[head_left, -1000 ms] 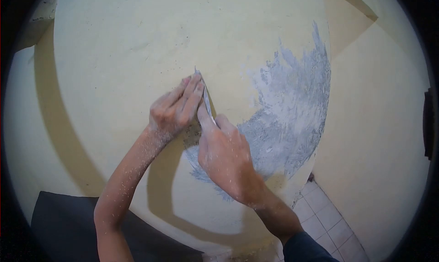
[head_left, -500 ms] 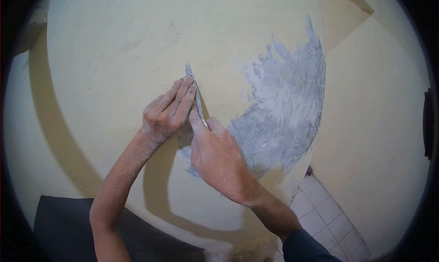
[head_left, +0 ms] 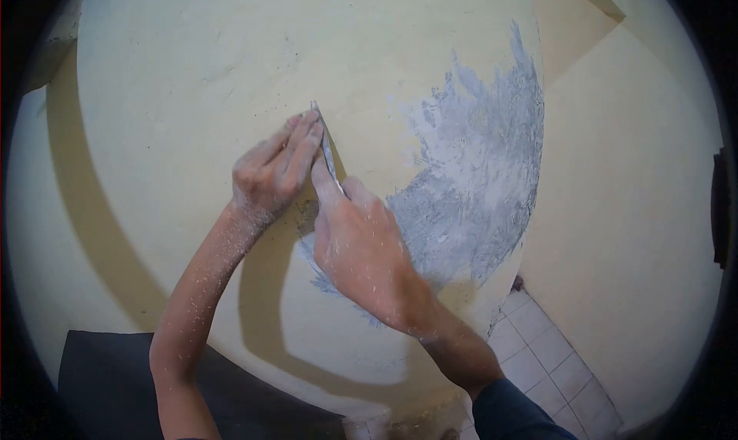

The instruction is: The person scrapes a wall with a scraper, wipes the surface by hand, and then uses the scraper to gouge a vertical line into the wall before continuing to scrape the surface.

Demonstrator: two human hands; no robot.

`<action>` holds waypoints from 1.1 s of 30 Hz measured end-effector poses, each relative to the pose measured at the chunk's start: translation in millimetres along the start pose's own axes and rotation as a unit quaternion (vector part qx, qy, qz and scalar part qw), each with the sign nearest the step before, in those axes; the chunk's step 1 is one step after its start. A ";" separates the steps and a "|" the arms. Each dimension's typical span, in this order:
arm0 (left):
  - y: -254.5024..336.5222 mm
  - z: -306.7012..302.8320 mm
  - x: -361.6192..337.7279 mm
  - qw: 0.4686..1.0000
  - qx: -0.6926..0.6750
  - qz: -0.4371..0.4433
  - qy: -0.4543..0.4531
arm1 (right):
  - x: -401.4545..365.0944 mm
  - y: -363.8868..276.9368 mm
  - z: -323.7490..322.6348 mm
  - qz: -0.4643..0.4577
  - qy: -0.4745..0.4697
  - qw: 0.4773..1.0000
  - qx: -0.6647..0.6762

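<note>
A thin metal scraper (head_left: 330, 157) lies edge-on against the yellowish painted wall (head_left: 369, 48), its far end pointing up and slightly left. My right hand (head_left: 363, 240) is wrapped round its lower end, index finger stretched along the blade; the handle is hidden in the grip. Higher up, the dusty fingers of my left hand (head_left: 277, 159) press together on the blade's left side near the tip. Right of my hands, a broad rough grey patch (head_left: 477, 163) shows where the wall has no paint. White flakes cling to both hands and the left forearm.
A dark flat panel (head_left: 108, 378) stands at the lower left. Pale tiles (head_left: 538, 348) show at the lower right, beside another cream wall surface (head_left: 615, 209). A dark object (head_left: 720, 209) sits at the far right edge.
Both hands and the scraper have shifted slightly up and left along the wall. The small grey streak seen by the blade's tip is now mostly covered. Both grips look the same.
</note>
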State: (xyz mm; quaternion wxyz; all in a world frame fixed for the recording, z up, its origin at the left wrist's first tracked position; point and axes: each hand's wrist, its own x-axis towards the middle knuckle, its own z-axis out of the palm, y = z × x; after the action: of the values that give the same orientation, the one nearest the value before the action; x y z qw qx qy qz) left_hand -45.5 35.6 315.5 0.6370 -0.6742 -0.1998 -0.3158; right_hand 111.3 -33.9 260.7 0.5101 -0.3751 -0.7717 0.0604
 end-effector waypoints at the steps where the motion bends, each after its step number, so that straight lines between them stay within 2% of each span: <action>1: 2.8 0.5 -5.8 1.000 -0.003 0.007 0.003 | -5.7 1.3 2.6 0.004 -0.003 1.000 0.002; 5: -4.9 1.9 2.5 1.000 -0.003 0.004 0.018 | 2.3 1.3 1.8 -0.018 0.040 0.998 0.035; 11: -2.5 4.1 -8.4 1.000 0.004 0.029 0.009 | -4.9 4.8 5.9 0.001 -0.007 1.000 0.012; 15: -8.2 0.8 4.8 1.000 0.001 -0.012 0.005 | 5.4 2.4 3.0 -0.013 0.011 1.000 0.003; 19: -1.9 4.3 -13.3 1.000 -0.010 0.025 0.007 | -4.5 5.0 6.6 0.002 -0.005 1.000 0.015; 25: -12.4 0.2 10.9 1.000 0.004 0.008 0.007 | 8.6 2.5 3.3 -0.010 0.017 1.000 0.002; 28: -7.9 2.6 -1.5 0.999 0.003 0.039 0.014 | 1.7 3.2 7.4 -0.002 0.006 1.000 0.014; 33: -12.6 1.8 10.1 1.000 0.005 0.014 0.006 | 10.8 -0.2 0.3 -0.012 0.014 1.000 0.018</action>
State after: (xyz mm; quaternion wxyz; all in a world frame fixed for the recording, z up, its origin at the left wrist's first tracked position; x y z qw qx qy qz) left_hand -46.4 37.4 331.6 0.6460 -0.6716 -0.1886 -0.3100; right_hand 108.8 -27.1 268.7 0.5287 -0.3569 -0.7676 0.0627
